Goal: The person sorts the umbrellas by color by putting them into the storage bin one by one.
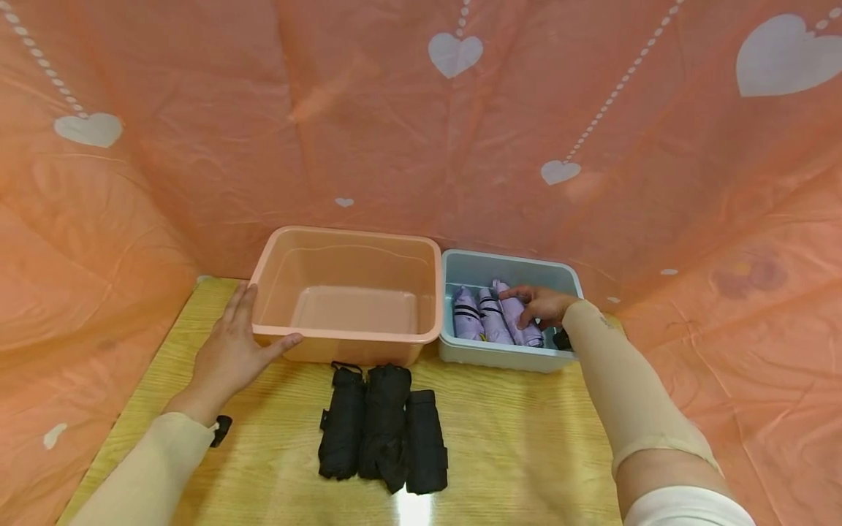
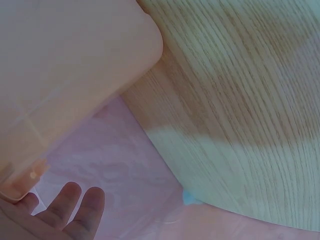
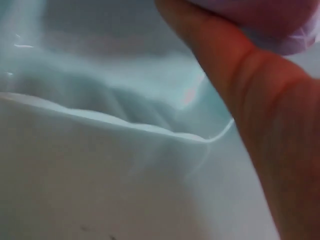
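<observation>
In the head view my right hand [image 1: 541, 305] reaches into the grey-blue bin [image 1: 506, 358] and holds the rightmost of three lilac folded umbrellas [image 1: 520, 321], thumb on its near side and fingers over it. The right wrist view shows the thumb against the lilac fabric [image 3: 280, 25]. At the left end of the peach bin [image 1: 349, 336], my left hand [image 1: 226, 354] touches the rim with its fingers extended and the thumb along the near edge. Three black folded umbrellas [image 1: 384, 427] lie side by side in front of the peach bin.
Both bins stand next to each other on a wood-grain table [image 1: 520, 438]. An orange sheet with white hearts [image 1: 368, 109] hangs behind and along both sides. Part of a dark object [image 1: 562, 340] shows in the grey-blue bin beneath my right wrist.
</observation>
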A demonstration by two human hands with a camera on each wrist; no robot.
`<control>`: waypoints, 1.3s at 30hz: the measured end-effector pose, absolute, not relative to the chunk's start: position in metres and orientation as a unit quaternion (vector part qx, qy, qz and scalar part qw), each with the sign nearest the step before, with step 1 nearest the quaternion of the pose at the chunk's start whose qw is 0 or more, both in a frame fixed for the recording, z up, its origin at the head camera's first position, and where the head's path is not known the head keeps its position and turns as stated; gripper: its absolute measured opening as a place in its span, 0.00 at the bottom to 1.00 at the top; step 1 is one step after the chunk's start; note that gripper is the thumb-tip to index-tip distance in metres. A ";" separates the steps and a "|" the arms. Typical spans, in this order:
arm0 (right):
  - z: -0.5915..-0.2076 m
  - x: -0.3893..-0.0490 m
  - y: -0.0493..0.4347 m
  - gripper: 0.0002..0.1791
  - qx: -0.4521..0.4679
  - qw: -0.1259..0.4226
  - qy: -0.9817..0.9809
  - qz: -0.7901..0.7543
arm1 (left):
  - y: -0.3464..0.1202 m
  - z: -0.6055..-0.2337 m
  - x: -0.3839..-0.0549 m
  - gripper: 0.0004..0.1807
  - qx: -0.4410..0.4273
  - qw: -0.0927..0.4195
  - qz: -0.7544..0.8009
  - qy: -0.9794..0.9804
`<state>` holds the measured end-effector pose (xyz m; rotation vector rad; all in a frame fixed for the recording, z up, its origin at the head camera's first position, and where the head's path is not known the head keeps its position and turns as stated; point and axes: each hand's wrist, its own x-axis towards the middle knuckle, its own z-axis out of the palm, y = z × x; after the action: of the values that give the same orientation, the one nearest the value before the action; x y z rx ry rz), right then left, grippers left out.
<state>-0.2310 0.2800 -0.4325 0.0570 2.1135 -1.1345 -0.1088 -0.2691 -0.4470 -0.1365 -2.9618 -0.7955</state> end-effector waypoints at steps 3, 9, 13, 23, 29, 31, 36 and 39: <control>-0.437 -0.228 0.282 0.46 0.032 0.363 0.818 -0.446 | -0.268 -0.447 -0.109 0.65 -0.046 0.037 -0.257 -0.965; -0.443 -0.221 0.286 0.46 0.041 0.372 0.811 -0.450 | -0.267 -0.447 -0.109 0.66 -0.049 0.037 -0.257 -0.964; -0.446 -0.220 0.286 0.46 0.047 0.383 0.809 -0.444 | -0.268 -0.445 -0.109 0.65 -0.052 0.038 -0.256 -0.965; -0.448 -0.214 0.283 0.46 0.057 0.394 0.815 -0.420 | -0.268 -0.443 -0.109 0.65 -0.056 0.031 -0.258 -0.964; -0.433 -0.212 0.286 0.46 0.042 0.385 0.816 -0.430 | -0.267 -0.446 -0.116 0.66 -0.061 0.023 -0.257 -0.964; -0.423 -0.212 0.288 0.45 0.034 0.376 0.819 -0.433 | -0.267 -0.446 -0.119 0.66 -0.061 0.020 -0.256 -0.964; -0.391 -0.210 0.289 0.44 0.005 0.353 0.816 -0.457 | -0.265 -0.448 -0.127 0.66 -0.062 0.010 -0.258 -0.964; -0.369 -0.205 0.288 0.45 -0.026 0.341 0.811 -0.474 | -0.264 -0.449 -0.132 0.66 -0.065 0.008 -0.264 -0.962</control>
<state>-0.2051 0.2876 -0.3686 -0.0686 2.1106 -1.2342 -0.1322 -0.2644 -0.4489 -0.2040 -3.0083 -0.8248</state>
